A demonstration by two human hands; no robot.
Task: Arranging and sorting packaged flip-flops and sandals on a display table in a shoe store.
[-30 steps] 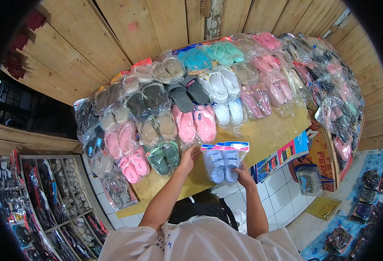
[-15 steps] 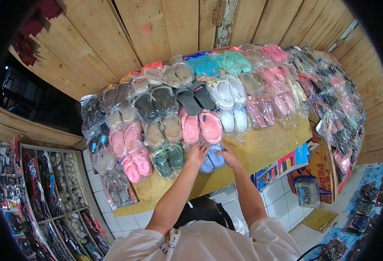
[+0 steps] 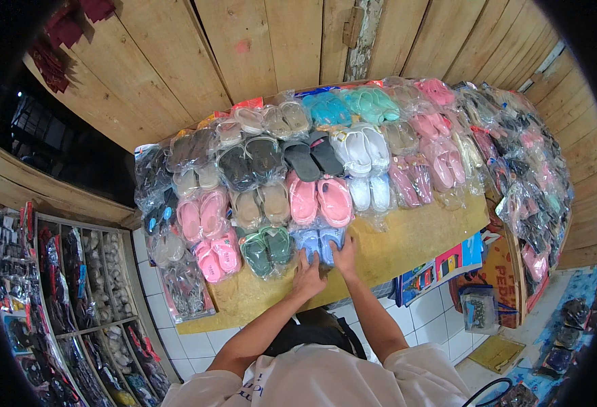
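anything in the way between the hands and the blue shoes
Nothing visible: the left hand touches the blue shoes at their near end, the right hand at their right side. I can't tell if clear film lies between.

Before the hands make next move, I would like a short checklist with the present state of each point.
1. Left hand touching the blue sandals: ok, at their near side.
2. Right hand touching them: ok, at their right side.
3. Green sandals left of the blue pair: ok.
4. No overlap with the pink sandals just beyond: cannot tell.
5. Firm grip: cannot tell.
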